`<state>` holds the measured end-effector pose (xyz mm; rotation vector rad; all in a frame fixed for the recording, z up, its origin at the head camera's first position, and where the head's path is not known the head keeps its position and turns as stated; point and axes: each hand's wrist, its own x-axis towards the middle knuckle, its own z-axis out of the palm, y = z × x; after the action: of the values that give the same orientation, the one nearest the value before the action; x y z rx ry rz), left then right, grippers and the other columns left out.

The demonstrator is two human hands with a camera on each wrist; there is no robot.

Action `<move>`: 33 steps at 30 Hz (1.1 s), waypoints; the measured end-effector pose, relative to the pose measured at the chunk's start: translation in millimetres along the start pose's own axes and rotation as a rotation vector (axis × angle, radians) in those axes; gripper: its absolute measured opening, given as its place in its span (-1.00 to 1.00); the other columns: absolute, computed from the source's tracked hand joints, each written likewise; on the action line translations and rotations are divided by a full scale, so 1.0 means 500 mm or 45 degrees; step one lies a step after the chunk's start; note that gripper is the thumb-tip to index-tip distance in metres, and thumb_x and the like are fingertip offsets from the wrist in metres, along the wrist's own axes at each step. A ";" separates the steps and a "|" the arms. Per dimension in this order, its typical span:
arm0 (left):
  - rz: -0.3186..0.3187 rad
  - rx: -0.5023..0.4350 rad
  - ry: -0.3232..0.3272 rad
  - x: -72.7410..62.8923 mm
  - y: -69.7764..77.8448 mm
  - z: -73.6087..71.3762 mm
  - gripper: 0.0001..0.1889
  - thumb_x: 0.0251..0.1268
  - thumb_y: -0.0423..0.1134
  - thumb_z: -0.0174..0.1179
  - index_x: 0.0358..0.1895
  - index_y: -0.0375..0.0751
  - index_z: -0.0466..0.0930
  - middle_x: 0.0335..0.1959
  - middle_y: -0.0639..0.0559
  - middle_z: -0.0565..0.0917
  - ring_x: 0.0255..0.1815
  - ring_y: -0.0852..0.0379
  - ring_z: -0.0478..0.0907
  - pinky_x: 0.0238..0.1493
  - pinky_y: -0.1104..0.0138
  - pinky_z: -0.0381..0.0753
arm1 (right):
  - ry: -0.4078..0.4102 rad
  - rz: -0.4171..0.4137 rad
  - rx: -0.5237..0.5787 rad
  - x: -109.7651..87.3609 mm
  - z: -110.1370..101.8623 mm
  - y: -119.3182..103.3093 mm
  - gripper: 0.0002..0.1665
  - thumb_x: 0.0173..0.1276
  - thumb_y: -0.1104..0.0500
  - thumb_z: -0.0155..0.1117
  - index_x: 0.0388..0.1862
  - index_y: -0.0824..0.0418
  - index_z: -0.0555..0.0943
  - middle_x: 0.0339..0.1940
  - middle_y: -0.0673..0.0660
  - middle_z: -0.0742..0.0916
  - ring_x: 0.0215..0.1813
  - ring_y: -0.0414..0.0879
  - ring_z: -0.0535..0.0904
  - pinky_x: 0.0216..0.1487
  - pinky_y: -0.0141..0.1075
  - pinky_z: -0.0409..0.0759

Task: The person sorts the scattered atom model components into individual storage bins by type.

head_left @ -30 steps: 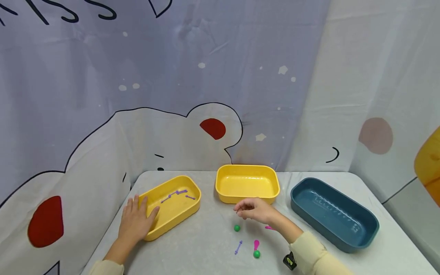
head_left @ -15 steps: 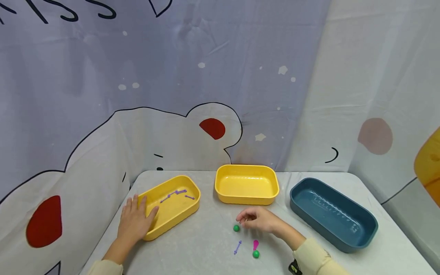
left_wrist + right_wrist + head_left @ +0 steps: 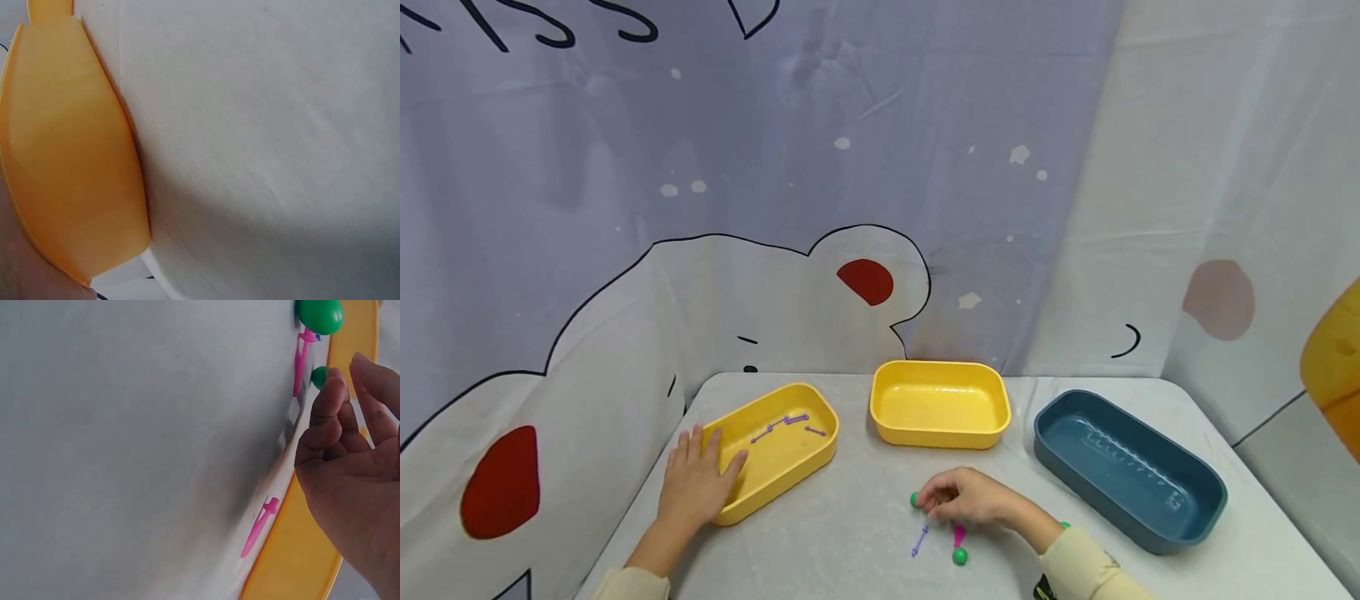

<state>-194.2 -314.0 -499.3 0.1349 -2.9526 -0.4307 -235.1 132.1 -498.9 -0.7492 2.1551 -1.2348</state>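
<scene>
My left hand [image 3: 692,483] lies on the near-left end of the left yellow tray [image 3: 797,479], fingers spread and thumb over the inside. Small purple rods with knobbed ends [image 3: 787,419] lie in that tray. My right hand [image 3: 966,497] hovers low over the tabletop, fingers partly bent, with nothing seen between thumb and fingertips. Its fingertips partly cover a green ball [image 3: 913,499] in the head view. Below them lie a purple rod [image 3: 920,542], a pink peg [image 3: 959,533] and another green ball [image 3: 960,556]. Another pink peg [image 3: 259,528] shows in the right wrist view.
A second yellow tray [image 3: 940,437] stands at the back middle. To the right is a dark blue tray [image 3: 1131,471], set at an angle. Something small and green [image 3: 1065,524] peeks out behind the right wrist. A printed cloth [image 3: 760,167] hangs behind the table.
My right hand has come down and nearer, from close to the middle yellow tray to beside the green ball. The left hand stays where it was.
</scene>
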 end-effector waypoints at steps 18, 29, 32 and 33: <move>-0.005 -0.002 -0.011 0.000 0.001 -0.001 -0.08 0.55 0.35 -0.27 0.51 -0.50 0.12 0.54 -0.60 -0.05 0.55 -0.57 -0.19 0.50 -0.34 -0.18 | -0.028 0.035 -0.135 0.001 0.008 0.010 -0.83 0.27 0.24 0.47 -0.17 0.05 0.79 -0.30 -0.04 0.68 -0.29 -0.21 0.50 -0.28 -0.43 0.46; -0.008 0.002 -0.010 0.002 -0.004 0.004 -0.07 0.54 0.36 -0.28 0.52 -0.49 0.11 0.54 -0.59 -0.04 0.55 -0.57 -0.18 0.50 -0.34 -0.17 | -0.063 -0.038 -0.288 0.007 0.016 0.013 -0.80 0.22 0.24 0.52 -0.20 -0.02 0.80 -0.25 -0.05 0.65 -0.33 -0.29 0.46 -0.24 -0.44 0.43; -0.014 -0.005 -0.012 0.001 -0.003 0.004 -0.07 0.54 0.36 -0.27 0.52 -0.49 0.10 0.54 -0.59 -0.05 0.55 -0.56 -0.19 0.50 -0.34 -0.19 | -0.066 -0.063 -0.333 0.010 0.017 0.014 -0.81 0.22 0.23 0.52 -0.21 -0.02 0.80 -0.28 -0.07 0.63 -0.34 -0.32 0.44 -0.24 -0.45 0.44; -0.017 -0.006 -0.014 0.001 -0.002 0.003 -0.07 0.54 0.36 -0.27 0.52 -0.49 0.10 0.54 -0.59 -0.06 0.55 -0.56 -0.20 0.50 -0.33 -0.20 | -0.065 -0.072 -0.347 0.011 0.017 0.014 -0.82 0.21 0.22 0.53 -0.22 -0.02 0.80 -0.28 -0.08 0.63 -0.34 -0.33 0.44 -0.25 -0.45 0.44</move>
<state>-194.9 -314.6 -501.2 0.1520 -2.9628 -0.4418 -234.4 126.2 -509.8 -0.9486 2.3002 -0.9471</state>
